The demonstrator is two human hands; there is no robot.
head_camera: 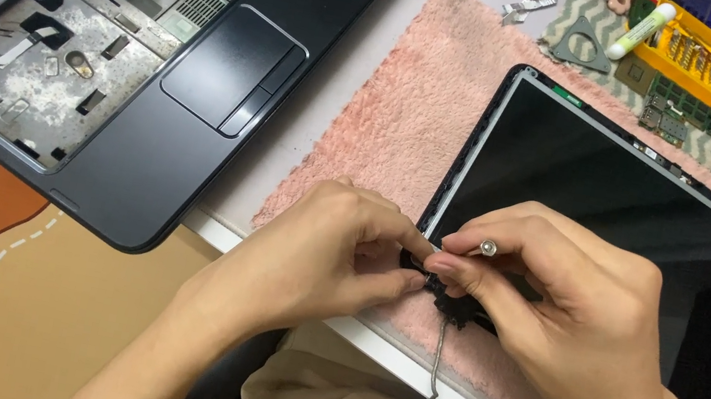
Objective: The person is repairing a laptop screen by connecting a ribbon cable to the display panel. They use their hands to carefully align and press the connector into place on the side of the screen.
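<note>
Head view: left hand (pixel 338 245) and right hand (pixel 542 301) both pinched shut on the black hinge (pixel 449 304) at the near-left corner of the screen (pixel 622 237), which lies on a pink towel (pixel 400 110) (padding, likely). Cable (pixel 435 365) dangles off the edge. Laptop base (pixel 139 45) sits apart, left.

A glossy black glass screen panel (pixel 620 246) lies on a fluffy pink cloth mat (pixel 399 120) at centre frame, while the laptop base (pixel 139 45) at upper left shows smooth matt dark plastic around scuffed, dusty bare metal, and a small shiny metal screw (pixel 489 247) glints.
</note>
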